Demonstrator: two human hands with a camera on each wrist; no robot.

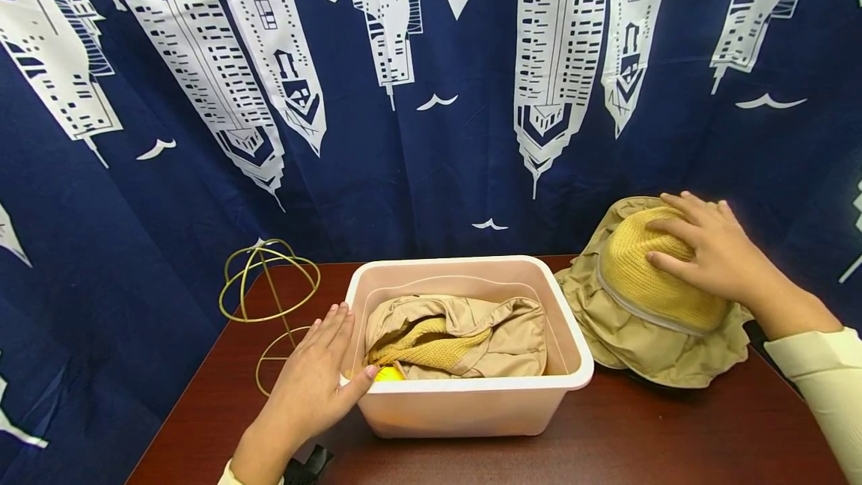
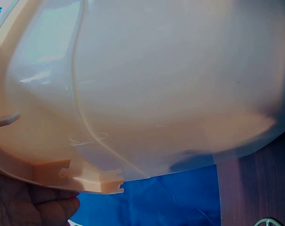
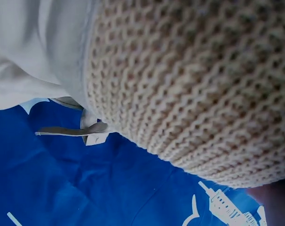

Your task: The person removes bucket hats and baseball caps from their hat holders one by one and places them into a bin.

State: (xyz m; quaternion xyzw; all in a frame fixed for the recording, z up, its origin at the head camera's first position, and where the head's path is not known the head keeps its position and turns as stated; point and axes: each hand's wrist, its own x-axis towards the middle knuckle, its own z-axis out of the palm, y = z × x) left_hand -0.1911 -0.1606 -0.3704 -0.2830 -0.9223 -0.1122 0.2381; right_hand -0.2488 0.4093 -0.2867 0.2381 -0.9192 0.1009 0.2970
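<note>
My left hand (image 1: 313,373) rests on the left rim of a pale pink plastic bin (image 1: 465,409), its fingers straight and its thumb over the front corner. Inside the bin lie folded khaki fabric (image 1: 508,339) with yellow knit (image 1: 434,349) showing through and a bright yellow thing (image 1: 389,373), mostly hidden. To the right, a sun hat (image 1: 626,268) has a yellow knit crown and a wide khaki brim. My right hand (image 1: 723,253) touches the crown's upper right side with spread, relaxed fingers. Ribbed knit (image 3: 180,89) fills much of the right wrist view.
A gold wire stand (image 1: 274,290) with a domed top is left of the bin. The dark red wooden table (image 1: 646,440) ends at a navy curtain (image 1: 417,178) printed with white buildings. Something dark shows beneath the hat's brim. A black strap piece (image 1: 310,462) is near my left wrist.
</note>
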